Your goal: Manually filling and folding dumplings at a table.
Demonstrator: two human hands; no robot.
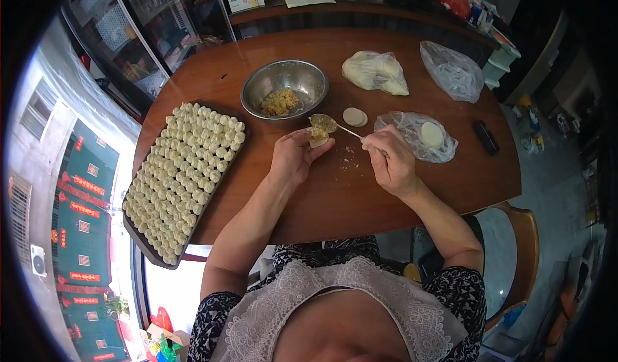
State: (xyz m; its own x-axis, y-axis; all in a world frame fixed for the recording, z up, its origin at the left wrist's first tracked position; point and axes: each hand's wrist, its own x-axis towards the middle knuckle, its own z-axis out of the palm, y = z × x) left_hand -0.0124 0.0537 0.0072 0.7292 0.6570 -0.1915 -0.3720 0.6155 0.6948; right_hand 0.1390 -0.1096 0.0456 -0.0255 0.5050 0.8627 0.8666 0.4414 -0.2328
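Observation:
My left hand (295, 155) cups a small round dough wrapper (318, 143) with a mound of crumbly yellowish filling (317, 134) on it. In my right hand (392, 159) is the handle of a metal spoon (324, 122), whose bowl hangs right over the filling. Just beyond stands a stainless steel bowl (251, 94) with more filling (280, 102) in its bottom. A few flat dough wrappers (354, 117) lie overlapping on the table to the right of the spoon. Past my right hand, a clear plastic bag (400, 120) has a pale stack of wrappers (431, 135) on it.
A dark tray (212, 188) packed with rows of pleated dumplings (186, 174) reaches over the left edge of the wooden table (328, 207). Farther back are a bag of dough (375, 72) and a crumpled plastic bag (454, 72). A black object (485, 137) lies at right; a wooden chair (524, 246) stands nearby.

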